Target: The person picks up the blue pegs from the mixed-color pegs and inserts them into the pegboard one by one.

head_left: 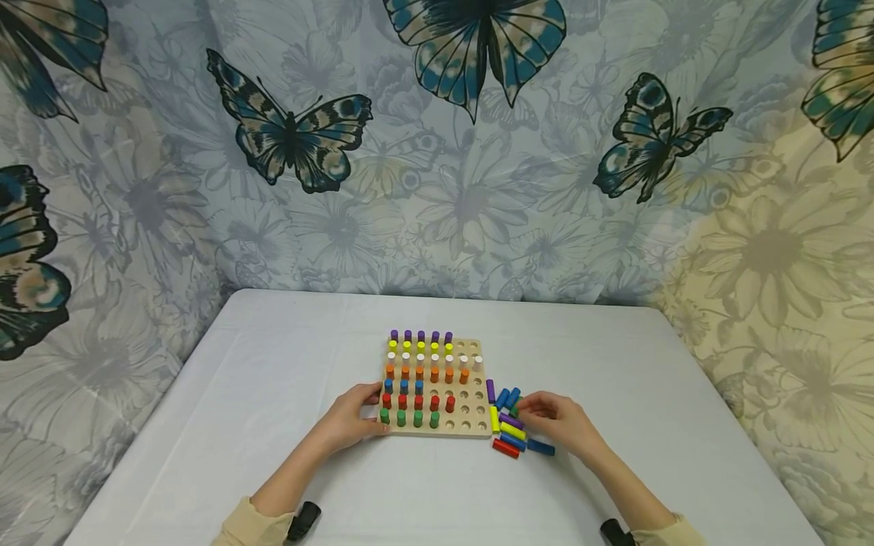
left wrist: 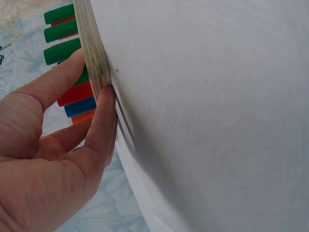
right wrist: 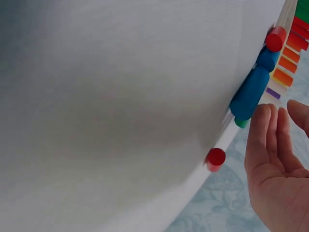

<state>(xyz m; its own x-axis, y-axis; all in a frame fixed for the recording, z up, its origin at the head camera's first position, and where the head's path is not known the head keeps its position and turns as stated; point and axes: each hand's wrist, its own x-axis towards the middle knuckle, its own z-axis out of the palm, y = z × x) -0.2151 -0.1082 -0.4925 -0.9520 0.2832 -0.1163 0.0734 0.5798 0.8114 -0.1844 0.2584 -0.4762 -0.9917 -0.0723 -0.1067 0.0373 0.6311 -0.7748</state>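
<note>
A wooden pegboard [head_left: 473, 415] carries upright rows of purple, yellow, white, orange, blue, red and green pegs; bare holes show toward its right side. My left hand [head_left: 350, 417] grips the board's near-left corner, and the left wrist view shows thumb and fingers on either side of the board's edge [left wrist: 91, 43]. At the board's right lies a loose pile with blue pegs [head_left: 512, 441], yellow pegs [head_left: 513, 431], a red peg [head_left: 506, 448] and others. Over this pile hovers my right hand [head_left: 556, 421], thumb apart from the fingers [right wrist: 260, 135]. A green peg [head_left: 515, 411] is close to its fingertips.
The white-covered table [head_left: 273, 349] extends around the board and pile. Behind it hangs a cloth backdrop [head_left: 471, 205] printed with butterflies and flowers. A black band piece [head_left: 303, 521] is at the left wrist, another [head_left: 617, 532] at the right.
</note>
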